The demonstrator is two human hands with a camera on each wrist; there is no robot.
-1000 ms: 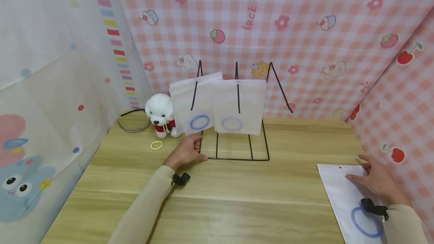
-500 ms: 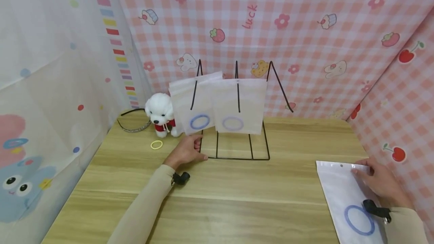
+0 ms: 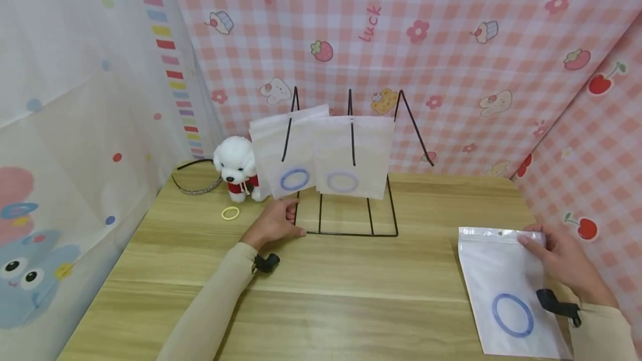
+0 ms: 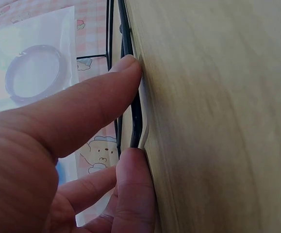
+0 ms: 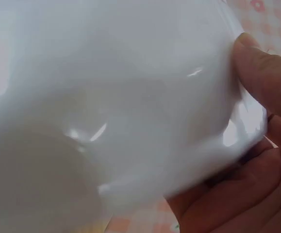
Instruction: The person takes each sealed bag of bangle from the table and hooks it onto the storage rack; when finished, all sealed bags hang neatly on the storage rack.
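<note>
My left hand [image 3: 273, 222] grips the front left corner of the black wire display rack [image 3: 358, 234]; in the left wrist view the thumb and fingers [image 4: 135, 189] lie about its base wire. White plastic bags hang on the rack's left and middle hooks, the left front bag [image 3: 271, 149] showing a blue ring and the middle bag [image 3: 371, 149] a pale lilac one. At the right, my right hand [image 3: 569, 263] pinches the top right corner of a white zip bag [image 3: 481, 277] with a blue ring [image 3: 512, 315]. Glossy bag film fills most of the right wrist view.
A white plush dog [image 3: 234, 160] in a red top sits left of the rack. Behind it to the left lies a black headband [image 3: 198, 190], with a yellow ring [image 3: 230, 213] in front. The right hook [image 3: 416, 127] carries no bag. Curtains enclose the wooden table [image 3: 351, 294].
The right hand has drawn the bag left and upward from the table's right side, and more of the bag shows. The left hand keeps its grip on the rack.
</note>
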